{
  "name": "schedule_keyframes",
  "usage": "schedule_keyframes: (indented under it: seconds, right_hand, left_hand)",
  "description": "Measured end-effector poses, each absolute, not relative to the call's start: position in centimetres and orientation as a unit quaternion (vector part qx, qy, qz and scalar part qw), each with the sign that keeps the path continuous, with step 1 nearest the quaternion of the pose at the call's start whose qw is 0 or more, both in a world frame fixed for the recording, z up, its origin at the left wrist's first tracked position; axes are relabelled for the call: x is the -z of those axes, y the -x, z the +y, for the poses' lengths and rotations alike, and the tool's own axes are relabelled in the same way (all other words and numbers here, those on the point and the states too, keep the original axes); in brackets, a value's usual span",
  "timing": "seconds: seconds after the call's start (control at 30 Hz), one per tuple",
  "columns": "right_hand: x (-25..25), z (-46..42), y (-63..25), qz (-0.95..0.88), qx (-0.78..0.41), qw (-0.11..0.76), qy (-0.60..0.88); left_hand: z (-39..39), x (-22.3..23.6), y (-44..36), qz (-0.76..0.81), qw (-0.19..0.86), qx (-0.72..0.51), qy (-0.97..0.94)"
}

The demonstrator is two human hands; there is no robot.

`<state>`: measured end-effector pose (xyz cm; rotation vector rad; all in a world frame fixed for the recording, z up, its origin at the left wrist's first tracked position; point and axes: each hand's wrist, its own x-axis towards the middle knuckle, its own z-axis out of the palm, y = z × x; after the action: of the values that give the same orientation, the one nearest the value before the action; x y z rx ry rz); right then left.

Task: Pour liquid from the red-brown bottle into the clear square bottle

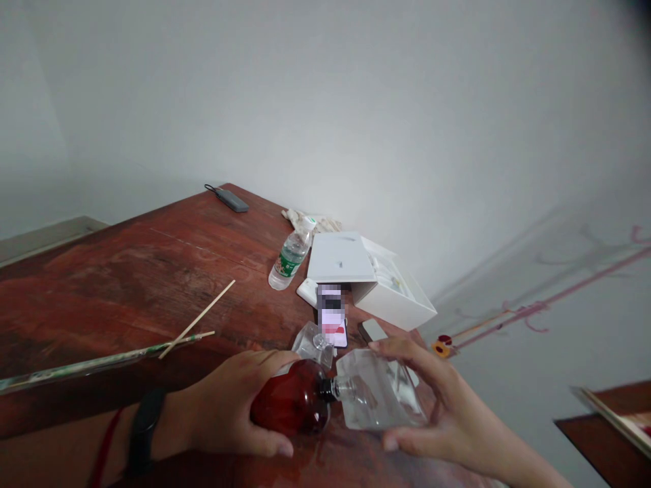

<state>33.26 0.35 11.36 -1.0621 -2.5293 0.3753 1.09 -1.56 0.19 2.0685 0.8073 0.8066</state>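
Note:
My left hand (237,407) grips a round dark-red bottle (292,403) lying tilted on the wooden table (127,271), its black neck pointing right. My right hand (437,407) holds a clear square glass bottle (379,396) whose neck meets the red bottle's mouth. A black band sits on my left wrist. A clear stopper or cap (312,342) rests just behind the two bottles.
Behind the hands lie a phone (332,318), a white open box (371,278), a plastic water bottle (291,256) on its side and a small grey device (231,199) at the far corner. Thin sticks (196,320) and a long rod (96,364) lie at left. The table edge runs at right.

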Motion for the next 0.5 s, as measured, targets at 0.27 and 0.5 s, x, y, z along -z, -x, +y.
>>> schedule_keyframes:
  seconds: [0.27,0.5]
  right_hand:
    - [-11.72,0.39,-33.04,-0.902,-0.136,0.168,0.372]
    - [-11.83,0.3,-33.28,-0.903,-0.125,0.167,0.376]
  left_hand:
    - [-1.41,0.3,-1.02,0.319,0.41,-0.308,-0.797]
    - [-1.51,-0.22,-1.07,0.325,0.402,-0.306,-0.799]
